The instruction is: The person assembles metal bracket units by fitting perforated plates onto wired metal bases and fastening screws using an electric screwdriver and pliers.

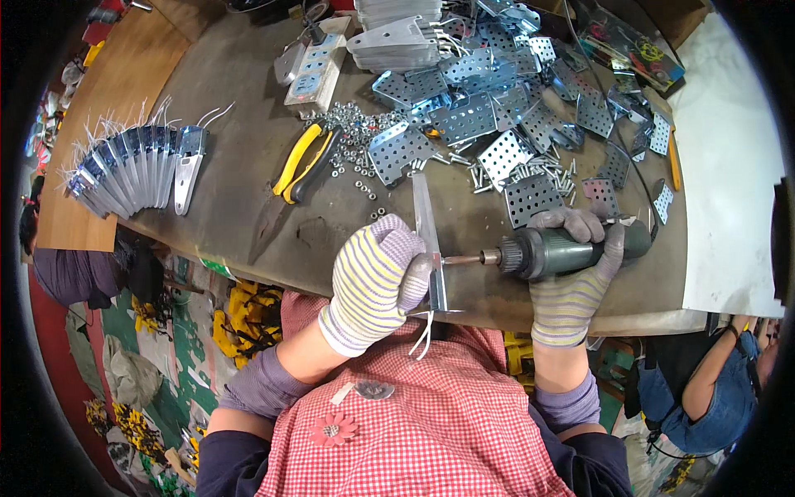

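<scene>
The gloved left hand [377, 277] is clamped on a long flat metal bracket [430, 244] standing on edge at the bench's [240, 149] near rim, just right of its fingers; the gloved right hand [574, 277] grips a dark electric screwdriver [563, 248], its bit touching the bracket's face; the bracket is pale, narrow steel, white ties [425, 335] dangling below.

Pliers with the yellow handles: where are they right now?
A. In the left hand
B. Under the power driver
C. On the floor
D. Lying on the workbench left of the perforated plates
D: the pliers lie free on the workbench, left of the perforated plates, clear of both hands.
</scene>
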Available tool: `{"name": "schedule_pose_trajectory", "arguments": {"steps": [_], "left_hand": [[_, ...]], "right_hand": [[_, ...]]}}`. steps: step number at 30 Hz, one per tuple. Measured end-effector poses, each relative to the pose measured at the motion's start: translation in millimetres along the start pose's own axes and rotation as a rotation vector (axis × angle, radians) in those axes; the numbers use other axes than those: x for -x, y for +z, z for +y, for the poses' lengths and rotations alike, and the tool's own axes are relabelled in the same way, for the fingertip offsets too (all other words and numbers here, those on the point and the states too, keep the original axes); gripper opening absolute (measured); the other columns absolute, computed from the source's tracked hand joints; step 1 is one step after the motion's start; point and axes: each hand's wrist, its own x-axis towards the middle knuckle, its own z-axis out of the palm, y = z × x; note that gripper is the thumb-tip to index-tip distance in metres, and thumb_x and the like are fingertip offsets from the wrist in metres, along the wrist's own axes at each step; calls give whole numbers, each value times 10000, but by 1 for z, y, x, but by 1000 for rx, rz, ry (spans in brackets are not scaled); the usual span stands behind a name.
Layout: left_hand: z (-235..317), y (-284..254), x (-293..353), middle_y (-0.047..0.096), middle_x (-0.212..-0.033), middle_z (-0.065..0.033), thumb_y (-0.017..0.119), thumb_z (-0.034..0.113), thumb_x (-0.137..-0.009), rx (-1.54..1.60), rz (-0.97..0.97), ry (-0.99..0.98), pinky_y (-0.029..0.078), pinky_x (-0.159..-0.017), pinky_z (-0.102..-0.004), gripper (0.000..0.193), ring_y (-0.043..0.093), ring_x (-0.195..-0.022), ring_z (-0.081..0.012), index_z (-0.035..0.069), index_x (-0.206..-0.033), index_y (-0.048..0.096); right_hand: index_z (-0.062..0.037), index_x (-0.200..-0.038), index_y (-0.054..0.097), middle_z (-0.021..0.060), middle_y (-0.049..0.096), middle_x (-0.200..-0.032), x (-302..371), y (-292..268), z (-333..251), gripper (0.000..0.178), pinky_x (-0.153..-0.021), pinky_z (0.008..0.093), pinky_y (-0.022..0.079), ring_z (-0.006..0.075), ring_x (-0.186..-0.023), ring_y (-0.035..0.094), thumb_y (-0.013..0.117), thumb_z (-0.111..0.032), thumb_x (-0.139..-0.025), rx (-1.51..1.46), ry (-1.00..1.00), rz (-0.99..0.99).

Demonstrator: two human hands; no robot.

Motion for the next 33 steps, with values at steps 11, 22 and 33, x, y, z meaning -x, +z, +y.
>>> {"name": "schedule_pose_trajectory", "arguments": {"steps": [11, 22, 33], "left_hand": [[-2, -1, 1, 553, -774, -136, 663, 77, -771, -19, -66, 48, 449, -600, -421, 133, 549, -669, -344, 42, -866, 577], [-34, -55, -37, 553, -905, -145, 641, 116, -802, -459, 127, -41, 444, -805, -410, 179, 553, -869, -322, 32, -929, 547], [-16, -74, -42, 610, -809, -42, 565, 138, -904, 714, 436, -360, 422, -542, -209, 290, 500, -574, -72, 37, -1176, 560]], "right_hand": [[-162, -1059, 526, -74, 403, -793, 0, -3, 2, 272, -893, 410, 445, 98, -780, 453, 672, -309, -883, -43, -23, -25], [-134, -1045, 573, -50, 430, -743, -2, 1, 0, 277, -902, 409, 448, 121, -778, 500, 665, -339, -883, 20, -36, 11], [-120, -1192, 545, -40, 405, -810, -3, -8, -2, 403, -931, 405, 436, 126, -807, 472, 683, -330, -878, -54, 23, 42]]}}
